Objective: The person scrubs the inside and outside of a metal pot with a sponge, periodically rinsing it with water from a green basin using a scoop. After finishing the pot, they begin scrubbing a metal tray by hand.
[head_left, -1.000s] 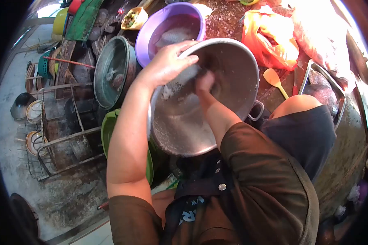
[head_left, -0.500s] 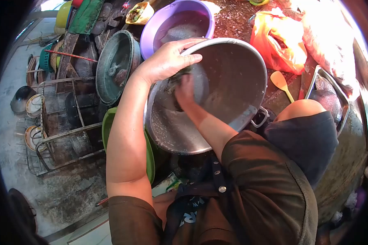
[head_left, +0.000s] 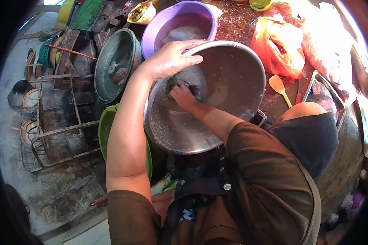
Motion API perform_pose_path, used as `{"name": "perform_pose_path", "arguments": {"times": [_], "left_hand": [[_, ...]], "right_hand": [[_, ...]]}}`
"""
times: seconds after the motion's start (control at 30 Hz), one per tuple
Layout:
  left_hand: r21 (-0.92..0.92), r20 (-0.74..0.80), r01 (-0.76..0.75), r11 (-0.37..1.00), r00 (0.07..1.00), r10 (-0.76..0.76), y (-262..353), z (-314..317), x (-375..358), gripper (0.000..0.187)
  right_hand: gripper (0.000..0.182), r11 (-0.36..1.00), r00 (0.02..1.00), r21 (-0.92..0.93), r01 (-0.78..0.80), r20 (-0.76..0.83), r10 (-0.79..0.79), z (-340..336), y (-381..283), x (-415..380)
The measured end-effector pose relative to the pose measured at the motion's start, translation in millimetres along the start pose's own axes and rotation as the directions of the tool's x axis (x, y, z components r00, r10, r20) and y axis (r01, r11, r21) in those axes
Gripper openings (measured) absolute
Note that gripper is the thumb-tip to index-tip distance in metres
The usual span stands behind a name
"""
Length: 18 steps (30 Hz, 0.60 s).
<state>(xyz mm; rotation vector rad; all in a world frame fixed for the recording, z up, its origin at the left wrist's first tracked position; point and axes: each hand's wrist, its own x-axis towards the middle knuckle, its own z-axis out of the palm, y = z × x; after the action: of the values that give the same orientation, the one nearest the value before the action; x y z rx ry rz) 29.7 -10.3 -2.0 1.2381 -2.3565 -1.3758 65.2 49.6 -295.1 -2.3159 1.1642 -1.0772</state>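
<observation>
A large metal pot is tilted in front of me, its mouth facing me and its inside wet with suds. My left hand is closed over the upper left rim, thumb on the inner side and fingers outside. Deep in the pot, my right hand presses a dark scouring pad against the bottom; the fingers are curled and partly hide it. A loop handle shows on the pot's right side.
Behind the pot stands a purple basin of cloudy water. A grey basin and a green basin are at the left, near a metal rack. To the right are an orange plastic bag, an orange spatula and a metal tray.
My right hand has moved lower across the pot's bottom with the dark pad. My left hand keeps its hold on the rim, and the pot has barely shifted.
</observation>
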Motion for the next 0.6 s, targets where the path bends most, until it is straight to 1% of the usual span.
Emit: {"name": "perform_pose_path", "arguments": {"times": [0.03,0.07,0.1,0.13,0.17,0.2,0.27,0.3,0.33,0.37,0.4,0.43,0.47,0.53,0.57,0.6], "left_hand": [[-0.016,0.007,-0.002,1.0,1.0,0.002,-1.5,-1.3,-0.3,0.046],[-0.013,0.0,-0.016,1.0,1.0,0.016,0.0,0.1,0.7,0.046],[-0.049,0.004,-0.017,0.999,1.0,0.017,1.5,1.4,-0.1,0.046],[-0.082,0.009,-0.012,0.997,1.0,0.013,0.6,0.6,-0.5,0.046],[-0.048,-0.018,-0.003,0.999,1.0,0.003,-2.5,3.0,2.5,0.046],[-0.054,-0.014,0.008,0.999,1.0,-0.009,-3.2,2.3,3.1,0.046],[0.001,-0.002,-0.017,1.0,1.0,0.017,-1.4,4.7,10.7,0.046],[0.023,0.002,-0.041,0.999,0.999,0.041,-1.9,5.6,13.5,0.046],[0.018,0.003,-0.032,0.999,0.999,0.032,-2.8,5.5,15.6,0.046],[0.021,0.002,-0.03,0.999,1.0,0.03,-3.4,5.7,16.5,0.046],[0.028,0.0,-0.034,0.999,0.999,0.034,-3.1,5.6,18.2,0.046],[-0.018,-0.007,-0.043,0.999,0.999,0.043,-0.7,7.6,19.5,0.045],[-0.013,-0.009,-0.042,0.999,0.999,0.041,-0.7,6.4,21.0,0.045],[0.01,0.074,-0.002,1.0,0.997,0.001,-0.9,2.8,25.2,0.047],[0.048,0.102,0.029,0.998,0.994,-0.034,1.6,0.5,26.8,0.047],[0.052,0.098,0.018,0.998,0.995,-0.023,-0.8,0.2,27.5,0.047]], "right_hand": [[0.017,1.0,1.0,-0.006,0.005,-0.005,-0.005,2.2,5.1,-16.3],[0.019,0.998,0.994,-0.056,0.027,0.111,-0.021,9.7,12.7,-36.8],[0.02,0.994,0.974,-0.1,0.053,0.223,-0.029,3.8,15.0,-41.4],[0.02,0.993,0.976,-0.105,0.06,0.216,-0.036,1.8,20.2,-36.5],[0.022,0.988,0.976,-0.112,0.104,0.204,-0.08,2.3,23.2,-33.1],[0.023,0.984,0.973,-0.113,0.139,0.2,-0.115,-1.3,20.1,-33.8],[0.028,0.992,0.993,-0.05,0.112,0.043,-0.11,-13.3,18.3,-5.6],[0.023,0.996,0.993,-0.011,0.091,-0.071,-0.091,-20.8,22.8,19.0],[0.02,0.997,0.98,0.032,0.075,-0.187,-0.068,-28.1,24.1,43.1],[0.02,0.997,0.981,0.043,0.071,-0.184,-0.062,-38.1,19.3,62.1],[0.018,0.987,0.944,0.162,-0.003,-0.326,0.057,-47.4,17.0,80.8],[0.017,0.974,0.913,0.223,-0.032,-0.391,0.119,-47.3,16.0,84.0],[0.016,0.957,0.874,0.287,-0.049,-0.452,0.18,-50.9,13.3,87.6],[0.013,0.981,0.974,0.191,-0.04,-0.211,0.081,-30.6,11.8,54.6],[0.012,0.985,0.992,0.129,-0.115,0.066,0.107,-28.7,4.3,37.3],[0.012,0.984,0.93,0.047,-0.171,0.336,0.146,-25.8,-2.7,17.5]]}}
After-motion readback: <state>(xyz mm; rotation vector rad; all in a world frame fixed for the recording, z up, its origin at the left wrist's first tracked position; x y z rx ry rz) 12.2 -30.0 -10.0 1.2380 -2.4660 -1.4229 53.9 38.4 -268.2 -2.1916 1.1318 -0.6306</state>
